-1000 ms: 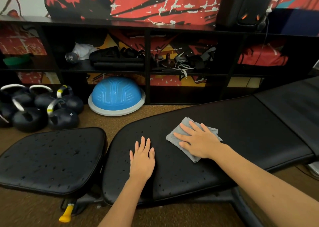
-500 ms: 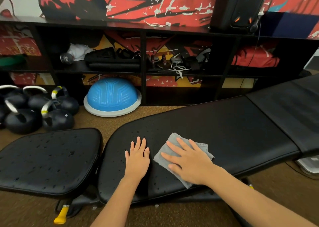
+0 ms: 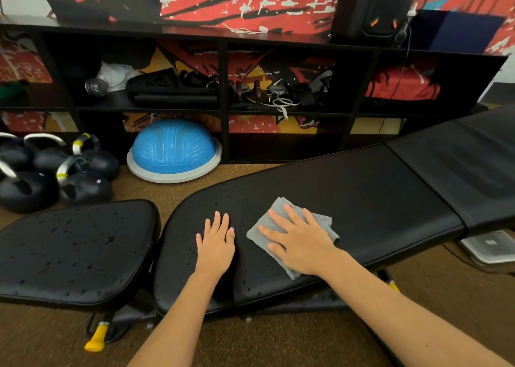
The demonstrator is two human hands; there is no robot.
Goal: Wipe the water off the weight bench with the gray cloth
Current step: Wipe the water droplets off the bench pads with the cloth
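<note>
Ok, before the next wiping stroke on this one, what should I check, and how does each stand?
1. Right hand flat on the gray cloth: ok.
2. Cloth lying on the long bench pad: ok.
3. Left hand bracing the pad beside the cloth, not touching it: ok.
4. Long pad dry left of the cloth: not ok, droplets remain.
5. Seat pad dry: not ok, droplets all over.
6. Cloth's wetness: cannot tell.

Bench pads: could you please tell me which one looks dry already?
The far right pad looks dry; the left pad and the middle pad show droplets.
</note>
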